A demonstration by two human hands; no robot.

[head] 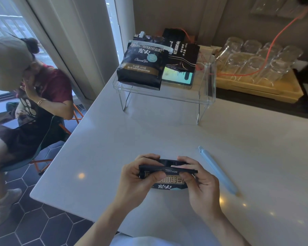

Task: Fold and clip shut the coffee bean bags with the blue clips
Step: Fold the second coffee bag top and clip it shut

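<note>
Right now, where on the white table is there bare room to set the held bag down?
Bare white table lies between the clear acrylic riser and both hands. Left of the left hand is free too. Right of the right hand is tighter: the pale blue clip lies there.

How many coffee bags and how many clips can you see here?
Coffee bags: 3 — one in both hands, two on the clear stand
Clips: 2 — loose on the table, on a stand bag
Total: 5
</note>
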